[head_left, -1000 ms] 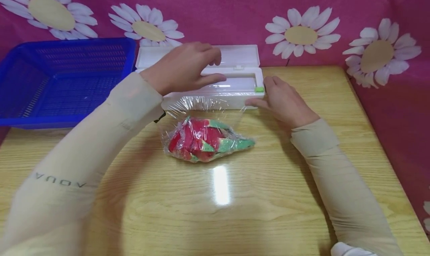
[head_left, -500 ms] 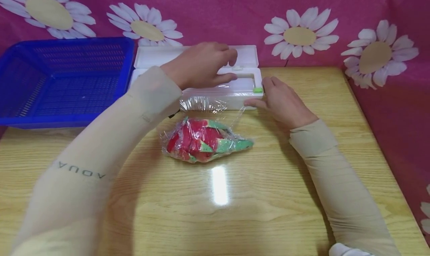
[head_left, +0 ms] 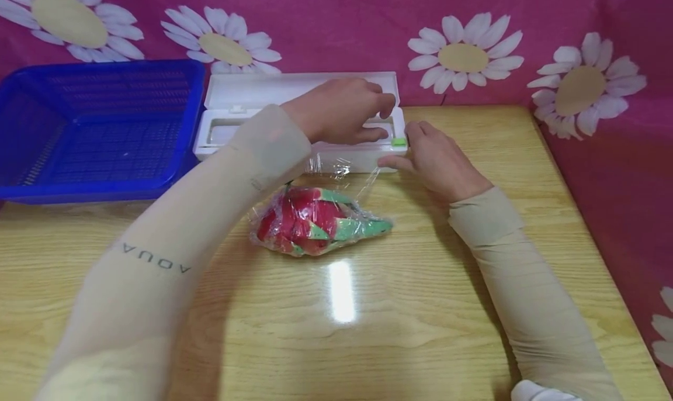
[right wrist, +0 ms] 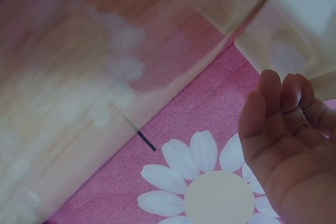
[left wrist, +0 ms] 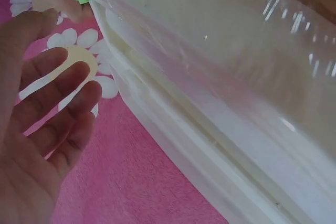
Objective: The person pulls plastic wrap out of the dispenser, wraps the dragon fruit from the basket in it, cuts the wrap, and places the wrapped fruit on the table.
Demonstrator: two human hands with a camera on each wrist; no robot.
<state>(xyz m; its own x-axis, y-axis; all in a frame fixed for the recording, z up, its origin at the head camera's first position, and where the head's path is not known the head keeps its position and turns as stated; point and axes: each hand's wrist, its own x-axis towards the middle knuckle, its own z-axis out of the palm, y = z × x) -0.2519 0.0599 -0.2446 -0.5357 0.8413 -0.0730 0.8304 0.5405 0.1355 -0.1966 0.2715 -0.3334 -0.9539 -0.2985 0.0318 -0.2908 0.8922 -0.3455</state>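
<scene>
A white cling film dispenser [head_left: 231,135] stands at the back of the table with its lid [head_left: 252,88] flipped up. My left hand [head_left: 344,111] is over its right half, fingers loosely bent and holding nothing, near the green slider [head_left: 399,142]. The left wrist view shows those fingers [left wrist: 55,103] spread beside the box. My right hand [head_left: 439,161] grips the box's right end, thumb in front. A dragon fruit [head_left: 310,220] wrapped in clear film lies before the dispenser. From the box, a stretch of cling film [head_left: 342,168] runs down to the fruit.
A blue plastic basket [head_left: 181,155] with slotted walls stands left of the dispenser. Behind the wooden table [head_left: 420,307] rises a pink wall covering [head_left: 336,27] with large white daisies. The table's right edge runs beyond my right arm.
My left hand has moved right along the dispenser towards the green slider, uncovering the box's left part. The right hand keeps its hold at the end, and the fruit stays in place.
</scene>
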